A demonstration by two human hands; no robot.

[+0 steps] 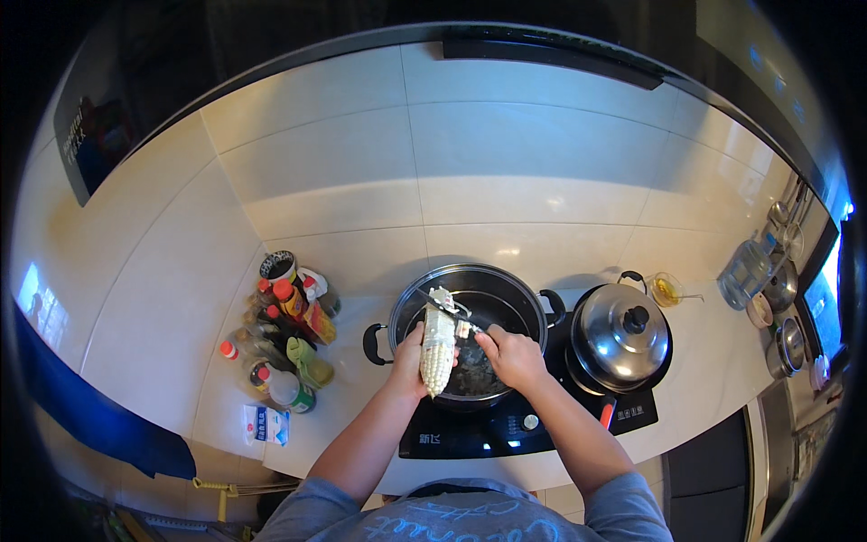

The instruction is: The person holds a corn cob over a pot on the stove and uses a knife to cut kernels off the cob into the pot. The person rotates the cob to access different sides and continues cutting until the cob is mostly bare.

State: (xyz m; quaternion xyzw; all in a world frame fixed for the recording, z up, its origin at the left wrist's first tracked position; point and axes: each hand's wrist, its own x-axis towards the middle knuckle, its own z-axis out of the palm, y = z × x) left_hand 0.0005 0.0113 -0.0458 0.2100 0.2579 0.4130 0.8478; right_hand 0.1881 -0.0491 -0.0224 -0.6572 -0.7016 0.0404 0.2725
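An ear of pale corn (438, 359) lies in the grip of my left hand (410, 359), its tip pointing down towards me. Over the upper part of the cob, my right hand (511, 356) grips a knife (443, 306) whose dark blade crosses the ear. Cut kernels cling beside the blade, and part of the cob looks shaved. Both hands are above a wide steel pot (498, 298) with black side handles. Inside the pot there seems to be some liquid with pale bits; the exact contents are hard to tell.
The pot stands on a black two-zone cooktop (474, 437). A lidded pan (620, 332) with a red handle sits right of it. Sauce bottles (291, 298) crowd the left corner, near a salt packet (267, 425). A small glass bowl (665, 290) and a water jug (742, 274) stand right.
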